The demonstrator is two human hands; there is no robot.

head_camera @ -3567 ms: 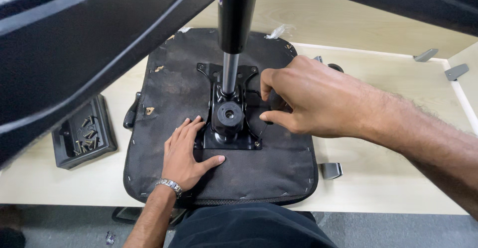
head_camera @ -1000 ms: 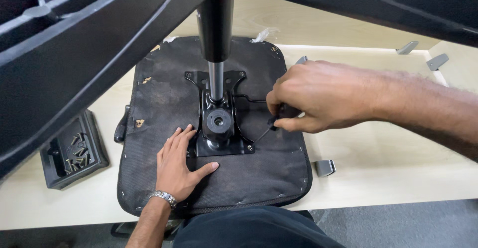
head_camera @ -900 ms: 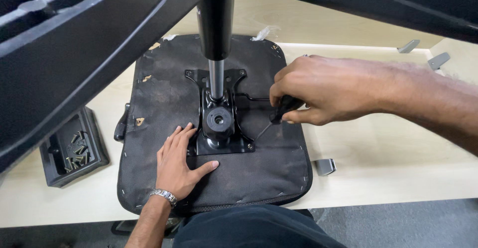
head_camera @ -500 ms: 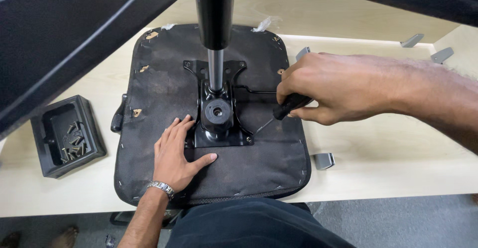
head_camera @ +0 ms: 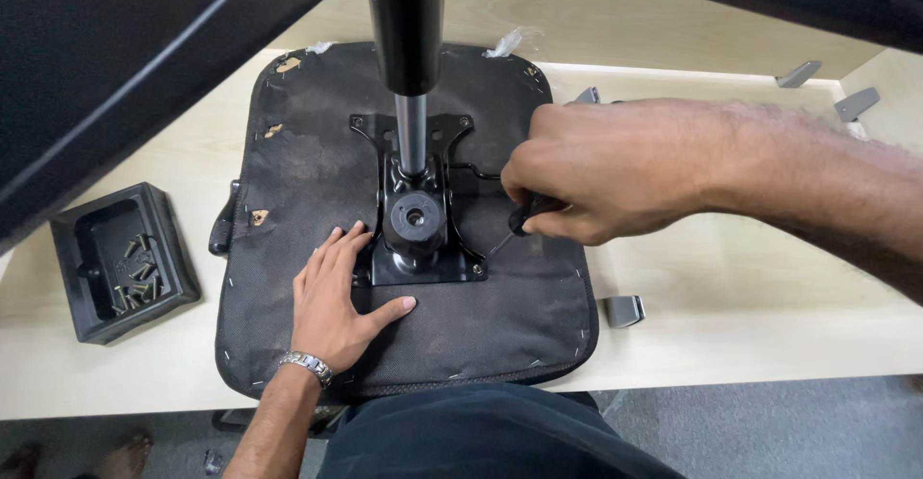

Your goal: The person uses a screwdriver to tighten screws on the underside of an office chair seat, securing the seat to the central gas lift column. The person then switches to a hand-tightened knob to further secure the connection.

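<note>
I see the upturned chair seat [head_camera: 317, 162] lying flat on the pale wooden table [head_camera: 750, 306], its black fabric underside facing up. At its centre sits the black metal mounting plate [head_camera: 423, 248] with the gas-lift column [head_camera: 409, 65] rising out of it toward the lens.

My right hand [head_camera: 615, 166] comes in from three o'clock and is closed in a fist around a screwdriver [head_camera: 524, 221]. The dark handle is wrapped by the fingers [head_camera: 543, 176], and only its lower end and the thin shaft show below the knuckles. The shaft slants down toward seven o'clock, and its tip meets the plate's right-hand corner at about four o'clock from the column socket. The screw itself is too small to make out.

My left hand [head_camera: 336, 301] lies flat on the fabric at seven o'clock from the plate, fingers spread and holding nothing, with fingertips touching the plate's left edge and the thumb just below its bottom edge.

At nine o'clock, off the seat, a black plastic tray [head_camera: 96, 306] holds loose screws [head_camera: 135, 272]. A grey bracket [head_camera: 623, 311] rests just beside the seat at four o'clock.
</note>
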